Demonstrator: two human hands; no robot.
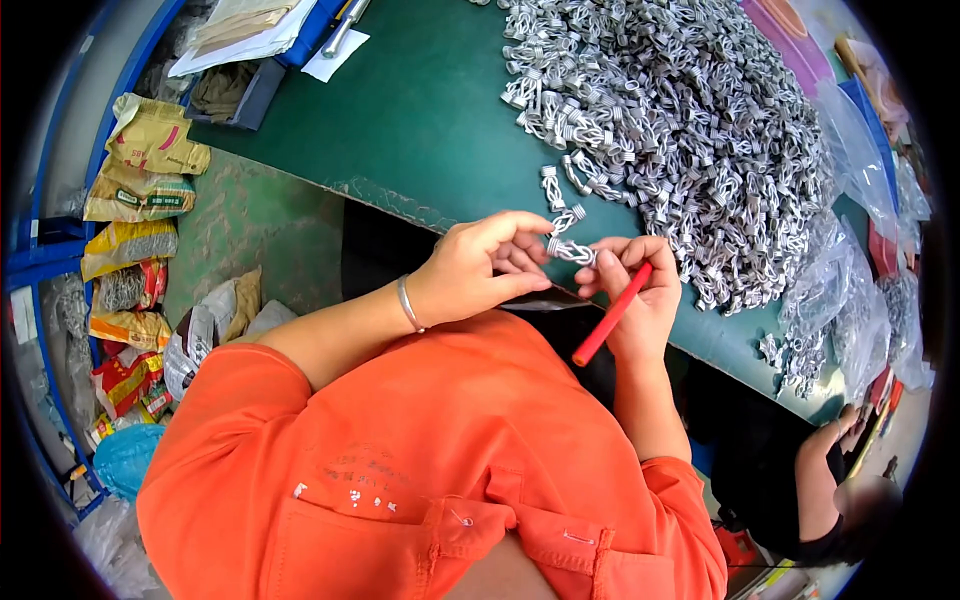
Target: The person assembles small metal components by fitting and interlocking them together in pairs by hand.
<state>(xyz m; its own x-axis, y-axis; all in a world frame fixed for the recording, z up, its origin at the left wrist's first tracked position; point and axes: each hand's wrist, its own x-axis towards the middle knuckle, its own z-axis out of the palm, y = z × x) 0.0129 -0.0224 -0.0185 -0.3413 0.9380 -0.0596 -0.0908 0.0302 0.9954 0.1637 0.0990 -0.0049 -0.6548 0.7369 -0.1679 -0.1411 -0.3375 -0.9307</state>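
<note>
A grey looped metal piece (571, 251) is between my hands at the table's near edge. My right hand (640, 295) pinches its right end and also holds a red stick-like tool (612, 315), which slants down to the left. My left hand (485, 262), with a bangle at the wrist, is at the piece's left end, its fingers curved and apart. Just beyond the hands a few similar pieces (552, 188) lie on the green table (400, 110). A large heap of the same pieces (690, 120) covers the table's right part.
Clear plastic bags (835, 290) lie at the table's right side. A grey bin (235, 95) and papers (245, 35) are at the upper left. Printed sacks (145, 180) fill a blue rack on the left. Another person's arm (820, 470) shows at the lower right.
</note>
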